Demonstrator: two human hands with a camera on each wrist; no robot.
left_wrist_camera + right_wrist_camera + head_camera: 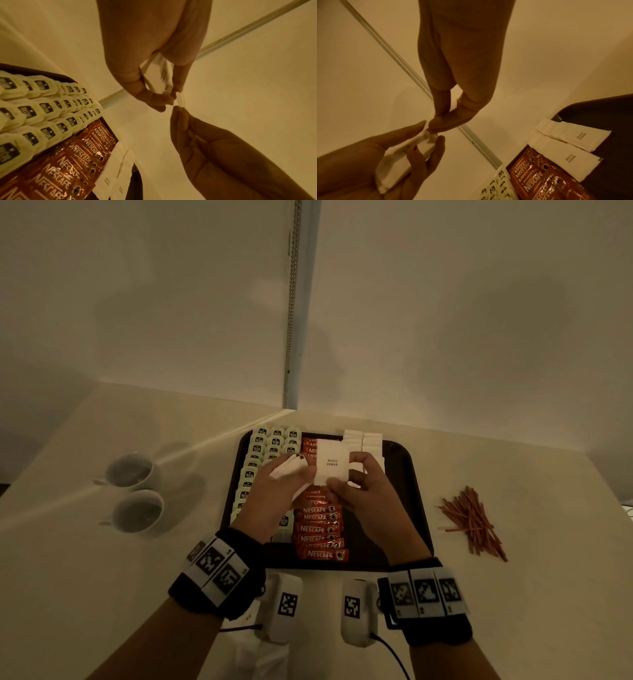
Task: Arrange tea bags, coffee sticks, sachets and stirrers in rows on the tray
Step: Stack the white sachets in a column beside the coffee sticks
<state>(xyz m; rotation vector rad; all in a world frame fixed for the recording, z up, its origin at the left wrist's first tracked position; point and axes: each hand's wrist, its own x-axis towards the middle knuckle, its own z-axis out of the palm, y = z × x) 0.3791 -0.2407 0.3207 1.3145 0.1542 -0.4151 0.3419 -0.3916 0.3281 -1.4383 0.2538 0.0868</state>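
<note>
A dark tray (416, 474) holds rows of pale tea bags (255, 455), a column of red Nescafe sticks (320, 529) and, at its far right, two short rows of white sugar sachets (363, 440). Above the tray's middle my left hand (301, 470) grips a small stack of white sachets (287, 467), the same stack (402, 162) shown in the right wrist view. My right hand (342, 474) pinches one upright white sugar sachet (331, 462) by its lower part, right beside the stack. Brown stirrers (474, 522) lie in a loose pile on the table, right of the tray.
Two white cups (128, 472) (138, 511) stand on the table left of the tray. A crumpled clear bag (260, 655) lies at the table's near edge. The wall corner rises just behind the tray. The tray's right strip (400, 508) is bare.
</note>
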